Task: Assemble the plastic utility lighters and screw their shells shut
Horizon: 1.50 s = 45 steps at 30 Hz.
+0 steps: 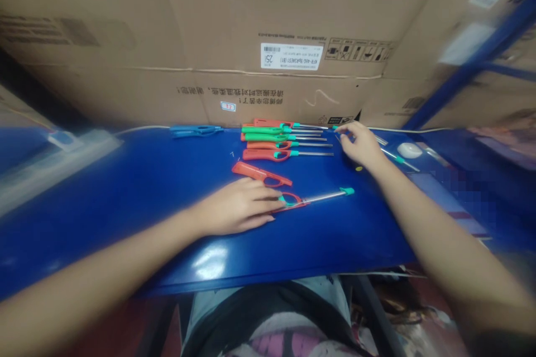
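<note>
The left hand (247, 203) lies palm down on the near part of the blue surface (318, 240), over the handle of a long-nosed lighter (305, 201). Its fingers reach to the right, slightly apart, and cover most of the handle; whether they grip it or only press on it cannot be told. The lighter lies near the middle of the surface, its red handle frame and green trigger showing beyond the fingertips, its metal tube running right to a green tip (347, 191).

Just beyond the left hand, a loose orange-red casing piece (253, 169) lies slantwise. Farther off, a row of red, green and orange lighters (268, 138) lies side by side, tubes toward the right. To the left of that row rests a group of blue handle pieces (195, 131).

The right hand (358, 144) is at the far right, its fingers bent and drawn toward one another beside a small green part (335, 128); what they pinch, if anything, cannot be told. Metal tubes with green fittings (400, 160) lie to the right of that hand, near a white rounded object (409, 150). A small yellow piece (359, 168) lies just on the near side of the wrist. Along the far edge stands a large cardboard sheet (146, 39) with upside-down print.
</note>
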### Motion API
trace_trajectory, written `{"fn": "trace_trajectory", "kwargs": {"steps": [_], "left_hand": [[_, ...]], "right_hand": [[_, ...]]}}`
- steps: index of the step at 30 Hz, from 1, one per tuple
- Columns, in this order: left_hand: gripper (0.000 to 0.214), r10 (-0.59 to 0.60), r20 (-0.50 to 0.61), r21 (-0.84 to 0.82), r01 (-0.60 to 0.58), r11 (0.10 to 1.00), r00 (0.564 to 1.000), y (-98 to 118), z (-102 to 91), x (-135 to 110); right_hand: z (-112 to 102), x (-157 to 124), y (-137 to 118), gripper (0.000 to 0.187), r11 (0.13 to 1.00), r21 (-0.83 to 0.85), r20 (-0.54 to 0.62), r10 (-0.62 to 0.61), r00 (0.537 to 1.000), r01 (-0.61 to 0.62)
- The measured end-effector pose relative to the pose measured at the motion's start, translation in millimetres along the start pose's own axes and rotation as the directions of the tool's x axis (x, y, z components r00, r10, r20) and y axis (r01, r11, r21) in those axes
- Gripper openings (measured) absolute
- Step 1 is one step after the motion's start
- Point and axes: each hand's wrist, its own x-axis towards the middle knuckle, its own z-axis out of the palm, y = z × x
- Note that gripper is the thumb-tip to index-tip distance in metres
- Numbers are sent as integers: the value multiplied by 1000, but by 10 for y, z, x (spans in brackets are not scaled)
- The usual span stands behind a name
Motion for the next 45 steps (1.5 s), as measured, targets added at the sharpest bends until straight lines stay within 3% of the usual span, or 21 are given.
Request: {"fn": "trace_trajectory", "kwargs": {"steps": [1, 4, 10, 20, 26, 30, 33, 36, 38, 40, 41, 43, 45], "left_hand": [[34, 1, -2, 8, -1, 1000, 1000, -9, 0, -8], [35, 1, -4, 24, -1, 1000, 1000, -34, -12, -30], [40, -24, 27, -36, 25, 999, 999, -47, -60, -44], [42, -78, 94, -97, 87, 991, 992, -45, -103, -51], [42, -80, 99, -110, 91, 990, 992, -55, -96, -49], [40, -106, 93, -121, 117, 986, 990, -48, -70, -53], [38, -134, 59, -97, 140, 985, 989, -26, -29, -47], [37, -161, -18, -71, 159, 985, 987, 2, 16, -24], [38, -196, -112, -74, 189, 979, 974, 20, 41, -1], [41, -283, -231, -113, 263, 958, 931, 38, 60, 21], [43, -342, -282, -151, 311, 938, 896, 47, 68, 32], [41, -445, -339, -249, 377, 892, 829, 66, 83, 54], [34, -475, -354, -328, 368, 870, 806, 86, 93, 73]], "right_hand": [[0, 34, 105, 40, 995, -44, 47, 92, 995, -90], [16, 76, 317, 50, 979, -97, 117, 188, 975, -177], [54, 55, 396, 51, 950, -168, 228, 296, 928, -262], [-198, 17, 277, 27, 861, -296, 86, 455, 886, -413], [-127, 22, 326, 19, 850, -261, 127, 500, 857, -457], [-203, 39, 223, 13, 851, -178, 128, 519, 845, -495], [-251, 17, -35, 12, 894, -48, 41, 448, 893, -446], [-175, -101, -421, 29, 927, 141, 79, 339, 938, -347], [-73, -246, -706, 32, 812, 534, 201, 149, 968, -236], [20, -422, -970, 33, 718, 682, 239, -38, 970, -139], [51, -511, -1083, 32, 691, 721, 197, -124, 973, -58], [76, -668, -1256, 26, 678, 729, 168, -305, 937, 90], [66, -779, -1351, 21, 680, 719, 181, -384, 905, 145]]}}
